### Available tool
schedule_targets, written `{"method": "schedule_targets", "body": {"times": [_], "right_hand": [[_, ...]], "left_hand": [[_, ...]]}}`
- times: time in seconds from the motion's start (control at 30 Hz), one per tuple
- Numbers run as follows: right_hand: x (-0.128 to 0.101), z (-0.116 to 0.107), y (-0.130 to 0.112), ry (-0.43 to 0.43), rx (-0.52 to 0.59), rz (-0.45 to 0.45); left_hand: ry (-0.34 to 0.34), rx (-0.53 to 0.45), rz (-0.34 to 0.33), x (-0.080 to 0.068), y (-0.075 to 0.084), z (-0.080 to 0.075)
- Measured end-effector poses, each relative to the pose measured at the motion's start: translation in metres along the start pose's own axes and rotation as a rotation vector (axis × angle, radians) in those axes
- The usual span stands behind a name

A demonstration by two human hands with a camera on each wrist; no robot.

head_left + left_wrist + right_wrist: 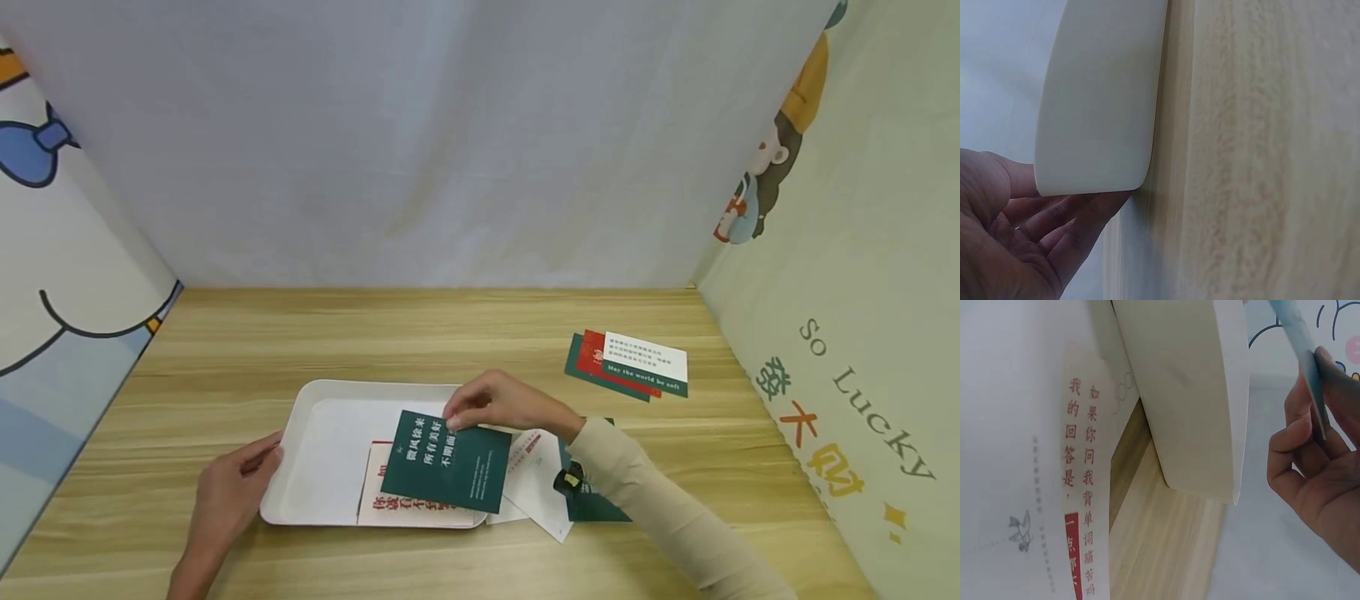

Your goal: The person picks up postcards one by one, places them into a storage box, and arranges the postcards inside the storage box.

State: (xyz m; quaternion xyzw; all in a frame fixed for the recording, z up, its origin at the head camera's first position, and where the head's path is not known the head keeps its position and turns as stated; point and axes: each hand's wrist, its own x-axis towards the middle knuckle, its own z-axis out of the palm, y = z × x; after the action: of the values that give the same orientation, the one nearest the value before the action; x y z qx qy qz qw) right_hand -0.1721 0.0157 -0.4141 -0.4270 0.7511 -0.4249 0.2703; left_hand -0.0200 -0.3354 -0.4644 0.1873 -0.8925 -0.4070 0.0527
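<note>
Right hand (pixel 498 404): fingers pinch green card (pixel 450 471) at far edge, above three-o'clock half of white tray (pixel 318 450); left hand (pixel 232 492): fingers grip tray's nine-o'clock rim. Step, we judge: card handling at tray; next move calls for steady pinch, braced rim. Green card: flat, white lettering, slightly skewed, overlapping red-lettered card (pixel 375 482). Beyond, we note white cards (pixel 551 492) at three o'clock, fanned pile (pixel 648 358) at two

I count on-screen: one white rectangular tray (pixel 330 454), one bare left hand (pixel 234 487), one bare right hand (pixel 510 403), at least eight rectangular green, red or pale cards (pixel 450 477)
</note>
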Motion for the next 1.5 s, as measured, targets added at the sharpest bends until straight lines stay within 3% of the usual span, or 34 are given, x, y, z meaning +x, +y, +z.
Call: {"method": "schedule_targets", "body": {"times": [0.57, 1.13, 1.5], "right_hand": [[0.017, 0.018, 0.003, 0.075, 0.028, -0.006], [0.029, 0.041, 0.006, 0.001, -0.052, -0.042], [0.024, 0.039, 0.005, 0.012, -0.095, 0.032]], "left_hand": [[-0.001, 0.013, 0.006, -0.001, 0.002, 0.001], [0.029, -0.015, 0.025, -0.002, -0.001, 0.000], [0.016, 0.014, 0.017, 0.000, 0.000, 0.002]]}}
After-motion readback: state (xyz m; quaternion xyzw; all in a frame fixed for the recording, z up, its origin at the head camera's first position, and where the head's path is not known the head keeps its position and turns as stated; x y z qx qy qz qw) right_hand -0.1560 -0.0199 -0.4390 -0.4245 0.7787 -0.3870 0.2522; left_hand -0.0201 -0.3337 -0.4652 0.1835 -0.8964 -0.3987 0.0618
